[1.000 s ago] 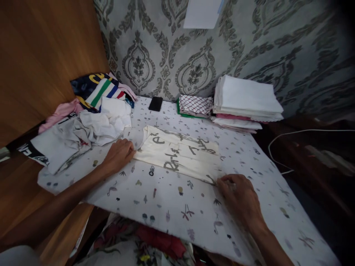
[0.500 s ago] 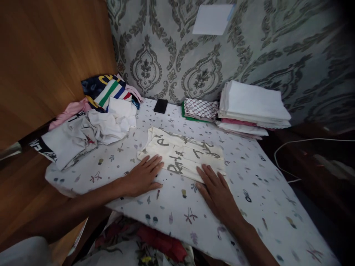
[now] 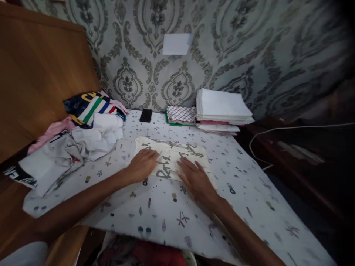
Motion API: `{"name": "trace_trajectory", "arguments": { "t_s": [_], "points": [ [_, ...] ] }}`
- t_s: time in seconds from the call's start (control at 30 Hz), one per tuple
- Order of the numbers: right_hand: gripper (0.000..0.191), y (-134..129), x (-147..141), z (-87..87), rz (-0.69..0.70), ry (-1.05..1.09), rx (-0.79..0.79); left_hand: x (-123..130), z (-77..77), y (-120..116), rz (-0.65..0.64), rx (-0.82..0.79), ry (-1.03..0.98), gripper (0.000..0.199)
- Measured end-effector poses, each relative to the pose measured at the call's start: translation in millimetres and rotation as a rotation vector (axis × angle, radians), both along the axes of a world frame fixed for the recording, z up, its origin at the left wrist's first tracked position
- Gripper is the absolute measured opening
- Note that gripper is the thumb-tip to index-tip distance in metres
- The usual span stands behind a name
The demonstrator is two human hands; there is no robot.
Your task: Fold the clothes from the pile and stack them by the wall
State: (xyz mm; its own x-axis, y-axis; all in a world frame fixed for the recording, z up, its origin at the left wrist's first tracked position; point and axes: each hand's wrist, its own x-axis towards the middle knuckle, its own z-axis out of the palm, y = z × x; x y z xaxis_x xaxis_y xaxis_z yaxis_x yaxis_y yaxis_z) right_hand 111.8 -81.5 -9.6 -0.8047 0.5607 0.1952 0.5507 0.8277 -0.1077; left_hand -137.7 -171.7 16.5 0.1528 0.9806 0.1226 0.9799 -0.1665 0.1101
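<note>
A cream garment with dark lettering [image 3: 166, 157], folded into a flat oblong, lies in the middle of the cloth-covered table [image 3: 166, 210]. My left hand [image 3: 142, 164] rests on its left part, fingers close together and slightly bent, covering some of the letters. On the right part lies my right hand [image 3: 195, 179], its fingers outstretched and a little apart against the fabric. Neither hand lifts the garment off the table.
Loose clothes [image 3: 83, 144] are heaped at the left by a wooden panel [image 3: 44, 66]. A black phone [image 3: 145, 115] lies at the back. Beside it are a folded patterned cloth [image 3: 181, 114] and a stack of folded white cloths [image 3: 223, 105]. A white cable [image 3: 299, 127] runs at the right.
Both hands have moved inward and farther onto the garment, from its near edge toward its middle. My left fingers have drawn closer together. The camera view has shifted.
</note>
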Motion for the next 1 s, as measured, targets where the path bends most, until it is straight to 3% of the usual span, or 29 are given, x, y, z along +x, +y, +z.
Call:
{"name": "trace_trajectory", "arguments": {
  "t_s": [0.1, 0.23, 0.53, 0.67, 0.77, 0.9, 1.0],
  "points": [
    [0.061, 8.8, -19.1, -3.0, -0.009, -0.046, -0.047, -8.1, -23.3, 32.1, 0.001, 0.003, 0.001, 0.058],
    [0.068, 21.2, -1.8, -16.5, -0.042, -0.1, -0.064, -24.0, -50.1, 41.6, -0.002, -0.054, 0.031, 0.073],
    [0.069, 28.8, 64.6, -25.3, -0.274, -0.035, -0.072, -30.1, -53.7, 37.8, -0.027, -0.019, 0.023, 0.076],
    [0.065, 28.1, 78.2, -26.9, -0.45, 0.12, -0.064, -28.8, -44.8, 36.5, -0.004, -0.043, -0.012, 0.072],
    [0.057, 22.5, 84.6, -22.0, -0.536, 0.236, -0.052, -20.7, -23.3, 49.9, -0.011, -0.009, -0.129, 0.066],
    [0.042, 9.2, 89.1, -13.1, -0.626, 0.294, -0.065, 15.5, 6.4, 109.7, -0.154, 0.0, -0.261, 0.047],
    [0.035, 0.1, 87.0, -9.8, -0.663, 0.258, -0.069, 60.5, 11.8, 167.7, -0.239, -0.082, -0.24, 0.035]
  ]
}}
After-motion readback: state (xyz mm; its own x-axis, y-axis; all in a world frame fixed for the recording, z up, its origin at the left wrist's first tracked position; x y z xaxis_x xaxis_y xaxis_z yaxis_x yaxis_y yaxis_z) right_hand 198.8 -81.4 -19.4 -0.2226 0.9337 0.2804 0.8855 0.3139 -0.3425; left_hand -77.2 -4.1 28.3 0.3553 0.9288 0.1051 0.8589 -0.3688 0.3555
